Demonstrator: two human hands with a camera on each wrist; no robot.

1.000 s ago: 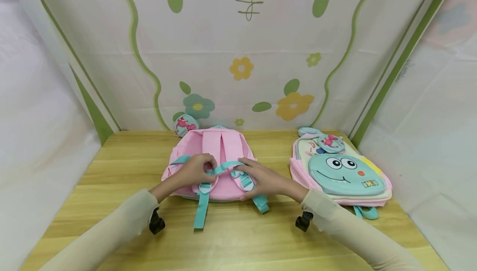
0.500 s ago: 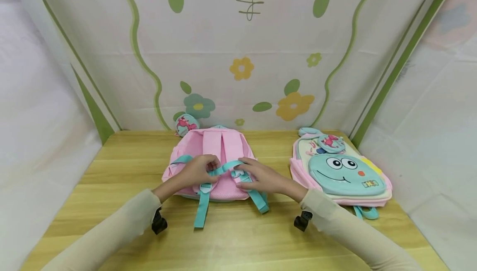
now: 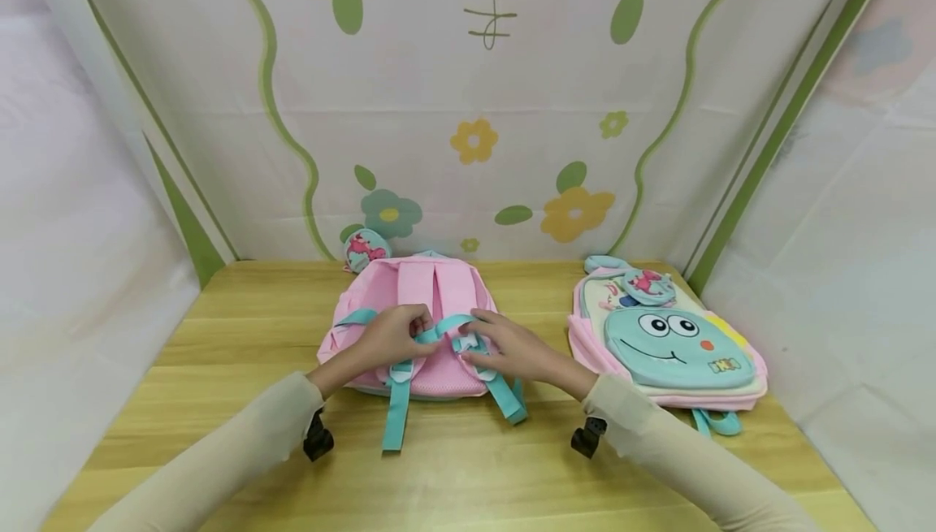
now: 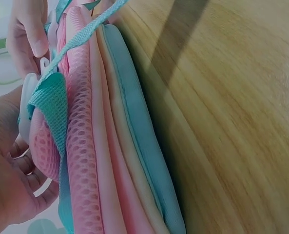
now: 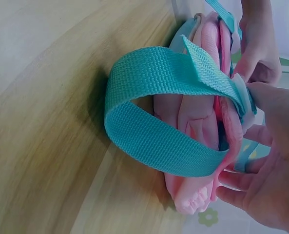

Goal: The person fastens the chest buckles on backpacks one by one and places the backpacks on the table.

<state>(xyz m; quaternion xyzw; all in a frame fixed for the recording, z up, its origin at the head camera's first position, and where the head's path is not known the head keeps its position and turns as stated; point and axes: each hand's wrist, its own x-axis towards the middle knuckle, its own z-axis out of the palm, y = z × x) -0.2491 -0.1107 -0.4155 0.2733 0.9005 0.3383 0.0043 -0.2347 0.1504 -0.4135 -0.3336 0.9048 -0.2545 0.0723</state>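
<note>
A pink backpack lies with its shoulder straps facing up, in the middle of the table in the head view. Across its lower back runs a narrow teal strap. My left hand pinches the left part of this strap between thumb and fingers. My right hand holds the strap's right part, beside a white buckle. In the right wrist view, my right thumb lies near a white plastic adjuster, above a looped teal webbing strap. The fingertips of both hands are partly hidden.
A second backpack, with a teal smiling face, lies face up at the right. A round teal pouch sits behind the pink backpack. The wooden table meets a flower-printed fabric wall at the back.
My left hand has shifted slightly right, closer to the right hand, with the strap still held. The right-hand fingers have moved a little by the buckle. The head view has tilted slightly up.
</note>
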